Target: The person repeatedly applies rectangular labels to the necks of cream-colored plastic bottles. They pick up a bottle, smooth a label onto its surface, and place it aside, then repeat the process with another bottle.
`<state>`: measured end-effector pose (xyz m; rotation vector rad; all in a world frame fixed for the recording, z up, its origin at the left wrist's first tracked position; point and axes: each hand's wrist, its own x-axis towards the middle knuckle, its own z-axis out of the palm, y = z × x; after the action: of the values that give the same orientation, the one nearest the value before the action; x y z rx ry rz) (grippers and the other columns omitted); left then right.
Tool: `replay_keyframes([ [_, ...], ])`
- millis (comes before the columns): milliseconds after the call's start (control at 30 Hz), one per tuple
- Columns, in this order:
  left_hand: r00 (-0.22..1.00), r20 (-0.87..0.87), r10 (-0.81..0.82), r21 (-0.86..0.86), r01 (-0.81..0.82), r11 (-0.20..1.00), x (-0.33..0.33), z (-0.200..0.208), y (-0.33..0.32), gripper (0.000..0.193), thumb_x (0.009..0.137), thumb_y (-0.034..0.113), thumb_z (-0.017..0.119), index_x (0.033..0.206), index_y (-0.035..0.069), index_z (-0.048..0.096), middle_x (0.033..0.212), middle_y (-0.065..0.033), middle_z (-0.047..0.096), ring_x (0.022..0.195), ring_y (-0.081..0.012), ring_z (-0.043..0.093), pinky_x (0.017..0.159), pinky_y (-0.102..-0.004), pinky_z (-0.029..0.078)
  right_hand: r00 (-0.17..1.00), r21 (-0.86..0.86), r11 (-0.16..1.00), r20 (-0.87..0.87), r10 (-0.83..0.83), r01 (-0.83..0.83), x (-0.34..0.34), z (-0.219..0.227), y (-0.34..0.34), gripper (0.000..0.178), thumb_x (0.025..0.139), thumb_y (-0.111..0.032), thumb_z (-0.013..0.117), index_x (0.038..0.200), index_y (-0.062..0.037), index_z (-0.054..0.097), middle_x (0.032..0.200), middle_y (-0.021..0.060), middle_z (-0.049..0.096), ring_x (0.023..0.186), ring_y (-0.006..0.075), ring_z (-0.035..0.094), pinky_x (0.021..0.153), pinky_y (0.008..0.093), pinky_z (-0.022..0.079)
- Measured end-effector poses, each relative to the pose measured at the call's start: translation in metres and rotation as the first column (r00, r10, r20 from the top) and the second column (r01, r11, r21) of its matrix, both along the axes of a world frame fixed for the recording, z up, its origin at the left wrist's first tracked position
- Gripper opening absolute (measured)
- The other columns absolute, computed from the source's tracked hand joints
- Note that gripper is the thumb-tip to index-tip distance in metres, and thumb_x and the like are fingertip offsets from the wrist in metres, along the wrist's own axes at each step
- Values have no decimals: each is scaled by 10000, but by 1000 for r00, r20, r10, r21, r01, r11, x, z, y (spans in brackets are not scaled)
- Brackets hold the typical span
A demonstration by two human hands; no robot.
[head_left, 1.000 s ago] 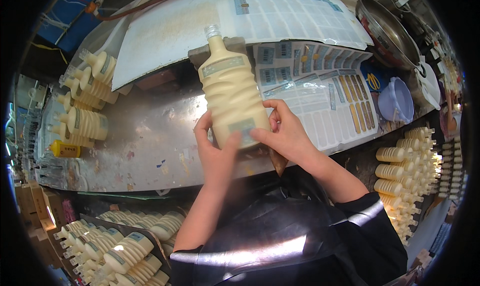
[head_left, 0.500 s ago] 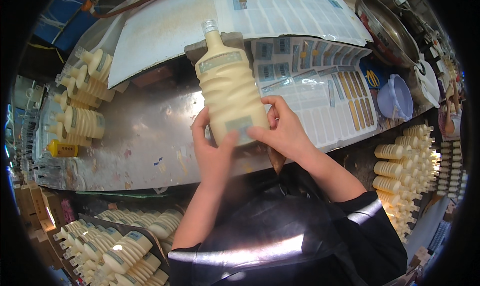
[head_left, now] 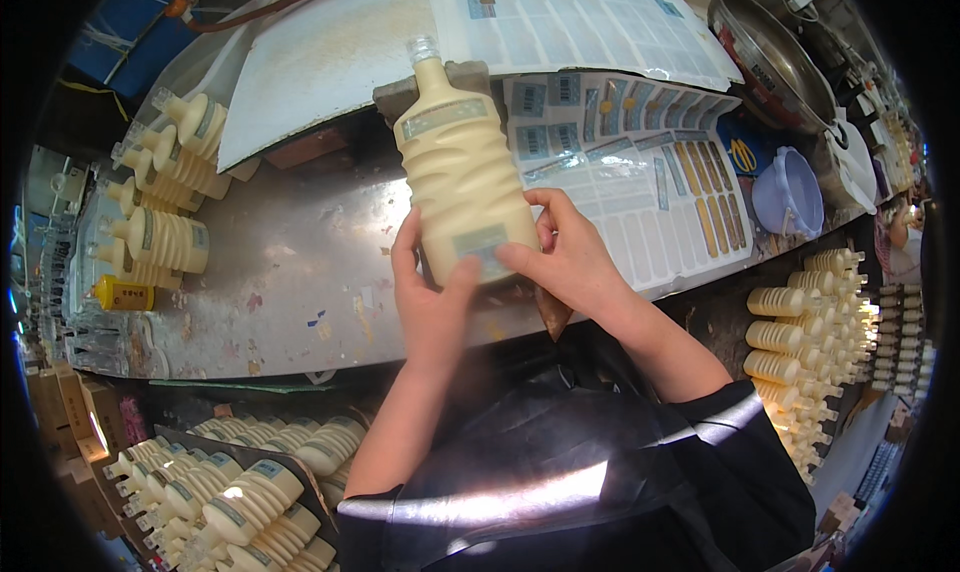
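Note:
A cream-coloured, wavy-sided bottle (head_left: 463,177) with a clear neck lies on its back, neck pointing away from me. A label strip (head_left: 442,118) crosses its shoulder, and a small bluish label (head_left: 482,242) sits near its base. My left hand (head_left: 430,282) grips the lower left side, thumb on the base label. On the lower right side my right hand (head_left: 565,252) is closed round the edge, its thumb also on that label. The bottle's upper part rests against a grey-brown block (head_left: 398,98). Its underside is hidden.
Sheets of labels (head_left: 640,242) lie right of the bottle, below a white board (head_left: 320,72). Cream bottles (head_left: 170,242) stack at the left, with a small yellow bottle (head_left: 125,294). A lilac bucket (head_left: 788,194) stands right. More bottles fill a crate (head_left: 250,502) below left and rows (head_left: 795,332) at right.
Both hands stay on the bottle with thumbs over the base label. The bottle has shifted very slightly; nothing has been let go or taken up.

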<state>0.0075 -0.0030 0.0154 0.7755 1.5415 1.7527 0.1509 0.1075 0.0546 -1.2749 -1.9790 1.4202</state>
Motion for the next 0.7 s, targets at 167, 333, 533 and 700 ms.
replay_keyframes([
  [167,999,-34,0,-5,0,1000,0,0,1,766,890,85,721,1546,8,332,1500,-187,430,1379,-276,463,1143,-402,406,999,-11,1000,-35,-11,10,1,-2,0,707,792,-308,838,1333,29,531,813,-13,468,747,88,500,680,257,468],
  [333,999,42,1,1,-1,1000,3,7,0,813,860,80,737,1548,12,310,1487,-182,427,1349,-275,493,1094,-398,461,999,-5,1000,28,19,-19,0,4,1,736,785,-359,828,1329,33,525,903,111,613,826,219,632,760,343,524],
  [533,999,-36,4,4,-4,1000,4,6,4,861,819,89,771,1543,14,311,1474,-179,429,1336,-279,505,1080,-402,477,1000,-26,1000,-5,5,-5,2,2,0,620,843,-309,797,1315,12,557,832,-12,493,756,89,505,713,264,473],
  [700,997,-79,19,-1,-19,1000,3,-2,3,863,806,113,793,1534,15,341,1469,-180,432,1345,-285,492,1111,-414,443,955,-381,924,-285,-76,-40,19,13,24,312,1016,-229,620,1252,-26,632,1042,23,640,981,91,574,930,258,455],
])
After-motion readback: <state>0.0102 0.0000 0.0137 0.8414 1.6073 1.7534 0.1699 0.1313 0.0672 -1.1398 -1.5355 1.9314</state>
